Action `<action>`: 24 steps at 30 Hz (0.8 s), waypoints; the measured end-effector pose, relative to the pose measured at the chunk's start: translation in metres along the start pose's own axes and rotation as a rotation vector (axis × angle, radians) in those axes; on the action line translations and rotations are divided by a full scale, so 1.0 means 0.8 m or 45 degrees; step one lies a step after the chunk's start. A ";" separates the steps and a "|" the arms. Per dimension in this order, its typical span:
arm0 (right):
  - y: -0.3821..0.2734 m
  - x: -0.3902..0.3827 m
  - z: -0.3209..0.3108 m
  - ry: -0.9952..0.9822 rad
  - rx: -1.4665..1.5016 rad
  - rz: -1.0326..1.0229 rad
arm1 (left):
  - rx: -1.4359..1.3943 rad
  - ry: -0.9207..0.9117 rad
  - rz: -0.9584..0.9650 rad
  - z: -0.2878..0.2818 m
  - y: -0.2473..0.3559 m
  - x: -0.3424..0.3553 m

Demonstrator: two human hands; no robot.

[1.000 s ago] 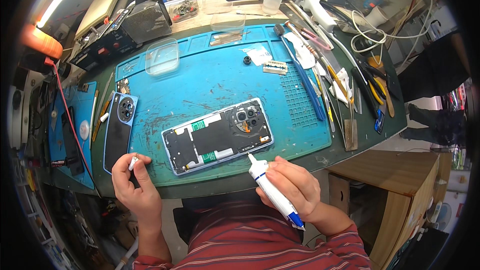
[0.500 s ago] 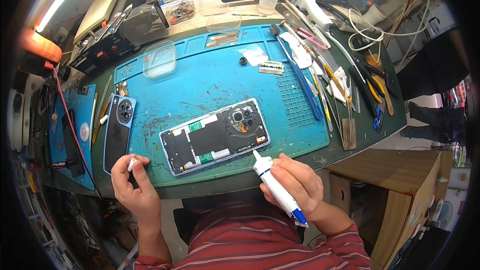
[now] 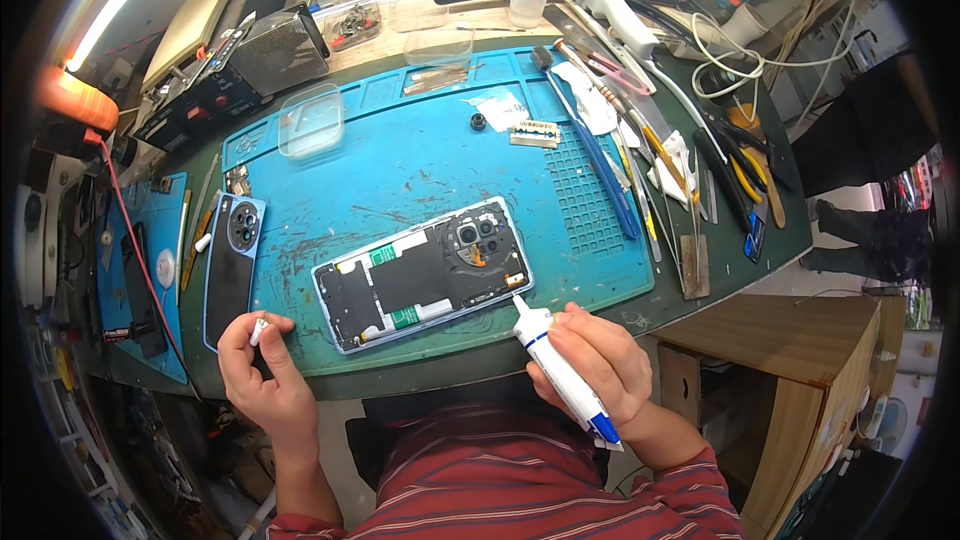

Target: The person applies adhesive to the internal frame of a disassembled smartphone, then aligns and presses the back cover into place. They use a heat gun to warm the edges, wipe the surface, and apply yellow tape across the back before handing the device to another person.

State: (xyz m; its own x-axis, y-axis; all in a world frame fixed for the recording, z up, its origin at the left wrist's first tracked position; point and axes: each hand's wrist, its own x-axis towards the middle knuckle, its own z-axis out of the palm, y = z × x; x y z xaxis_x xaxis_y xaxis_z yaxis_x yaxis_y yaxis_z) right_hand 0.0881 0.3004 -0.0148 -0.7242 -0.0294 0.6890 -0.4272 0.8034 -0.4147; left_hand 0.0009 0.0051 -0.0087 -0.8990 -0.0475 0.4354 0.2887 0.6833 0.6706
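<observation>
My right hand [image 3: 606,364] grips a white glue tube [image 3: 566,376] with a blue end. Its thin nozzle points up and meets the near long edge of an opened phone [image 3: 420,275], close to the right corner. That phone lies tilted on the blue mat, back cover off, with black inner plates, green patches and a camera cluster showing. Between thumb and forefinger of my left hand [image 3: 268,365] is a small white cap [image 3: 259,330], left of the phone. A phone back cover [image 3: 232,265] with a round camera ring lies beyond that hand.
The blue work mat [image 3: 400,170] carries a clear plastic box [image 3: 311,122], a razor blade [image 3: 535,134] and a small black knob [image 3: 478,122]. Brushes, tweezers and pliers [image 3: 750,175] crowd the right side. A black bench unit [image 3: 225,85] stands at the far left.
The glue tube's nozzle has shifted slightly right along the phone's near edge, toward the corner. My left hand keeps its hold on the cap. The view has shifted a little.
</observation>
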 end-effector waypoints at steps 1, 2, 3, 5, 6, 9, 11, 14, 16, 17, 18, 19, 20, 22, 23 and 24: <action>0.000 0.000 -0.001 -0.002 -0.004 0.002 | 0.000 -0.001 0.002 0.000 0.000 0.000; 0.001 0.000 -0.001 0.001 -0.005 0.003 | 0.002 0.000 -0.001 0.000 0.001 0.000; 0.001 0.000 -0.002 0.004 -0.007 0.005 | 0.003 0.001 -0.003 0.000 0.002 0.000; 0.002 0.000 -0.004 -0.008 -0.012 0.001 | 0.010 -0.001 0.000 0.001 0.003 0.001; 0.002 0.001 -0.005 -0.028 -0.014 -0.008 | 0.016 -0.001 0.000 0.000 0.002 0.001; 0.002 0.001 -0.006 -0.048 -0.019 -0.014 | 0.024 0.002 -0.006 -0.001 0.000 0.000; 0.003 0.001 -0.006 -0.031 -0.018 -0.005 | 0.027 0.002 -0.005 0.000 0.001 0.000; 0.003 0.000 -0.005 0.000 -0.020 0.010 | 0.028 -0.001 -0.002 0.000 0.000 0.000; 0.004 0.000 -0.006 -0.003 -0.025 0.009 | 0.034 -0.002 -0.002 -0.001 0.000 0.001; 0.004 0.001 -0.007 -0.006 -0.025 0.010 | 0.019 0.004 -0.008 -0.001 0.000 0.001; 0.004 0.001 -0.008 -0.009 -0.024 0.012 | 0.005 0.010 -0.014 0.000 0.001 0.001; 0.004 0.001 -0.008 -0.012 -0.023 0.013 | -0.009 0.016 -0.021 0.000 0.001 0.001; 0.004 0.001 -0.008 -0.009 -0.025 0.014 | -0.006 0.018 -0.021 0.000 0.001 0.001; 0.004 0.000 -0.008 -0.001 -0.032 0.018 | -0.003 0.019 -0.021 0.000 0.002 0.001; 0.004 0.001 -0.009 -0.003 -0.034 0.020 | -0.003 0.018 -0.018 0.000 0.002 0.002; 0.004 0.001 -0.009 -0.005 -0.035 0.021 | -0.004 0.020 -0.015 0.001 0.002 0.001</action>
State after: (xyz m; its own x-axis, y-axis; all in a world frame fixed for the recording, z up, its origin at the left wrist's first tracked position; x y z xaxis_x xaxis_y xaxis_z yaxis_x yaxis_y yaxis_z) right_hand 0.0900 0.3071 -0.0109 -0.7331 -0.0187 0.6799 -0.4006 0.8197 -0.4094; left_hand 0.0002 0.0063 -0.0075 -0.8972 -0.0667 0.4366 0.2792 0.6804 0.6776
